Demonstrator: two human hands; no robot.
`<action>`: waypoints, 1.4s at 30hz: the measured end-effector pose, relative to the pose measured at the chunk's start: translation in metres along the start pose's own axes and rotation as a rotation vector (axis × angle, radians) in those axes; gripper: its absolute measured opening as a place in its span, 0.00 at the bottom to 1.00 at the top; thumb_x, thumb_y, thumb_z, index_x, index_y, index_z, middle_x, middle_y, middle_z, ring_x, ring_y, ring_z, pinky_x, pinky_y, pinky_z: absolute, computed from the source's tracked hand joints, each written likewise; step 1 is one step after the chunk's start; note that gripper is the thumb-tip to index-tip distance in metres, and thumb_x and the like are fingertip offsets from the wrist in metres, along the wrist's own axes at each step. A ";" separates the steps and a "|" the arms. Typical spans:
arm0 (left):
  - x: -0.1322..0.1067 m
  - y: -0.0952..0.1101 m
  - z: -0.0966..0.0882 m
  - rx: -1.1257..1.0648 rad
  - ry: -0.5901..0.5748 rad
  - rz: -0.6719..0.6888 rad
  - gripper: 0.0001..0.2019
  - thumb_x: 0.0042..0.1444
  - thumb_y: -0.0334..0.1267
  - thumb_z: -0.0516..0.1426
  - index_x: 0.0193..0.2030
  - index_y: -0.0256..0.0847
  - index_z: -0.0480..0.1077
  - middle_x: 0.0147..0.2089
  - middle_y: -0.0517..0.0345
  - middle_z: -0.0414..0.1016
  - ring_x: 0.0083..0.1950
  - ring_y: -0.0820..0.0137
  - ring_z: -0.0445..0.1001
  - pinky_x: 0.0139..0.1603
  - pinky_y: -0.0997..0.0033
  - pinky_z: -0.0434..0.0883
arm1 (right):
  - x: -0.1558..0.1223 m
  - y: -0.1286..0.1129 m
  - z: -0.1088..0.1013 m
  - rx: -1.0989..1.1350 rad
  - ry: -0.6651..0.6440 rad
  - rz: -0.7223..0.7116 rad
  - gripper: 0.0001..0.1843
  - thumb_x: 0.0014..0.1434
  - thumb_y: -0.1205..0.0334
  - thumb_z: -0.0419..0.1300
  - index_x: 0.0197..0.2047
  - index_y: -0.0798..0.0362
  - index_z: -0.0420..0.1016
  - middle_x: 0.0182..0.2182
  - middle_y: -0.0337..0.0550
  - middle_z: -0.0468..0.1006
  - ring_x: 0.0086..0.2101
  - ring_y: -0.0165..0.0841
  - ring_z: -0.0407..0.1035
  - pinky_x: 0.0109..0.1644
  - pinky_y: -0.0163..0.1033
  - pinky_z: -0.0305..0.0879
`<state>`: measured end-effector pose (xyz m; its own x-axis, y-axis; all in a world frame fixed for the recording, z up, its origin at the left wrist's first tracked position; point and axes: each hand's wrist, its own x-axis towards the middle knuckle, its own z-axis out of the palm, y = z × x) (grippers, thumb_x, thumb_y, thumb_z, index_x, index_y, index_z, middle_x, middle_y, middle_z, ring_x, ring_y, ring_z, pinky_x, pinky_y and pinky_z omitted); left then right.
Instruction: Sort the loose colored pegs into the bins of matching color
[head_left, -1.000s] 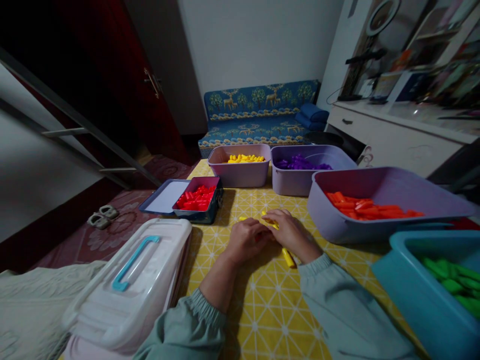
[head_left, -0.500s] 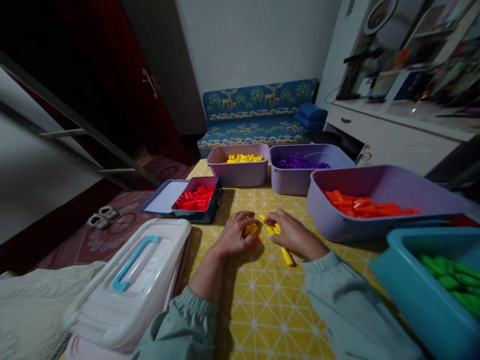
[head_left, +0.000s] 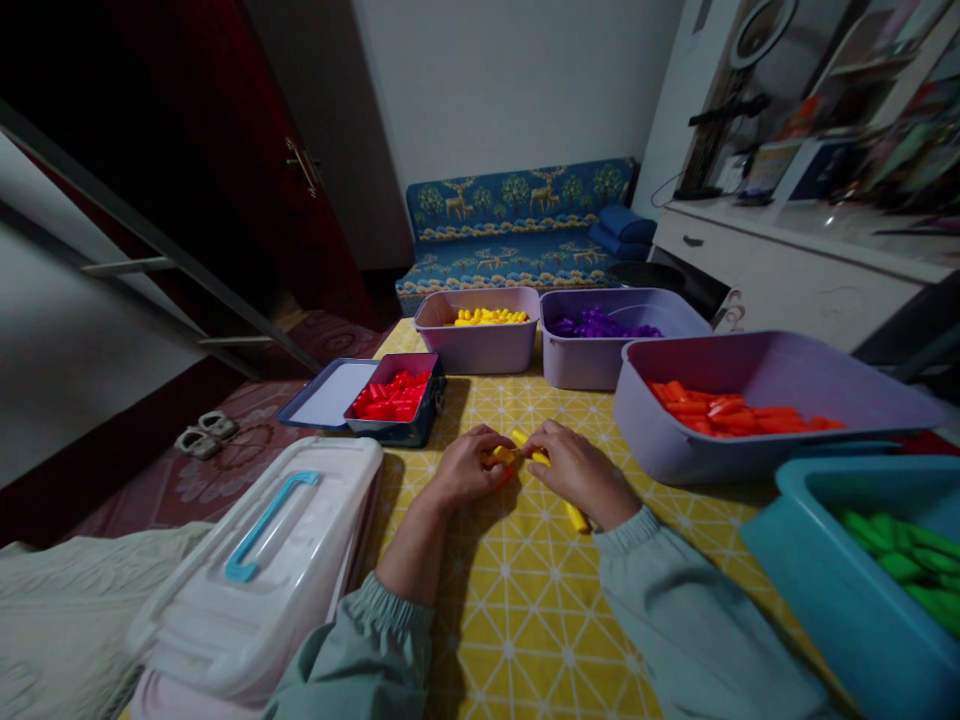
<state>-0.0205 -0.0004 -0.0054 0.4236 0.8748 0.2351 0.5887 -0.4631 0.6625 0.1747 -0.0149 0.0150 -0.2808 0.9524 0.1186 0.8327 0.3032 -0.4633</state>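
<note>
My left hand [head_left: 465,468] and my right hand [head_left: 576,470] meet over the yellow tablecloth [head_left: 525,620], fingers curled around small yellow plastic pieces [head_left: 517,452] held between them. A bit of red shows under my left fingers. One loose yellow piece [head_left: 576,517] lies on the cloth by my right wrist. Both hands are closed on the pieces.
A tin of red pieces [head_left: 391,397] sits at the left, bins of yellow [head_left: 480,330], purple [head_left: 604,335] and orange pieces [head_left: 750,405] behind and right, a blue bin of green pieces [head_left: 877,560] at near right. A white lidded box [head_left: 262,560] stands at near left.
My hands were pressed together, drew slightly apart with yellow pieces showing between them, and have now come back together on the pieces.
</note>
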 end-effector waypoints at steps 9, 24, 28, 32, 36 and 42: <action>0.002 -0.008 0.008 -0.144 0.256 -0.001 0.13 0.46 0.26 0.61 0.39 0.40 0.78 0.36 0.55 0.74 0.35 0.70 0.70 0.36 0.72 0.66 | 0.011 0.010 0.022 0.098 0.240 -0.002 0.05 0.56 0.70 0.61 0.34 0.50 0.71 0.34 0.41 0.77 0.35 0.34 0.71 0.39 0.37 0.62; 0.006 0.003 0.013 -0.872 0.220 -0.230 0.29 0.43 0.47 0.70 0.51 0.35 0.75 0.37 0.52 0.78 0.34 0.71 0.73 0.35 0.74 0.68 | 0.012 -0.003 0.022 0.526 0.354 -0.207 0.07 0.61 0.64 0.57 0.42 0.50 0.75 0.37 0.41 0.80 0.38 0.33 0.74 0.44 0.38 0.68; 0.008 0.001 0.013 -0.883 0.296 -0.240 0.26 0.40 0.47 0.71 0.44 0.35 0.76 0.35 0.54 0.78 0.33 0.71 0.74 0.34 0.74 0.69 | 0.015 0.005 0.021 0.506 0.376 -0.202 0.10 0.61 0.61 0.58 0.44 0.51 0.77 0.42 0.44 0.81 0.41 0.35 0.74 0.49 0.41 0.68; 0.011 0.001 0.011 -0.982 0.461 -0.330 0.25 0.36 0.45 0.72 0.40 0.36 0.75 0.32 0.58 0.77 0.31 0.73 0.72 0.31 0.76 0.69 | 0.019 0.031 0.022 0.615 0.479 0.048 0.16 0.58 0.51 0.60 0.42 0.53 0.78 0.41 0.49 0.81 0.40 0.38 0.74 0.48 0.44 0.69; 0.013 0.000 0.009 -1.096 0.575 -0.427 0.24 0.37 0.46 0.71 0.40 0.38 0.71 0.31 0.62 0.74 0.26 0.77 0.69 0.22 0.80 0.64 | 0.020 0.056 0.029 0.693 0.507 0.186 0.22 0.58 0.43 0.56 0.39 0.55 0.76 0.37 0.51 0.81 0.37 0.39 0.75 0.44 0.44 0.71; 0.036 0.005 -0.004 -1.220 0.556 -0.472 0.16 0.45 0.37 0.65 0.41 0.37 0.70 0.36 0.56 0.77 0.26 0.79 0.71 0.19 0.85 0.61 | 0.018 0.058 0.038 0.689 0.521 0.211 0.22 0.57 0.43 0.56 0.38 0.55 0.76 0.37 0.50 0.81 0.38 0.40 0.75 0.44 0.44 0.69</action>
<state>-0.0057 0.0291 0.0090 -0.1319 0.9837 -0.1220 -0.4782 0.0446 0.8771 0.1995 0.0182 -0.0430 0.2383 0.9306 0.2778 0.3232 0.1937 -0.9263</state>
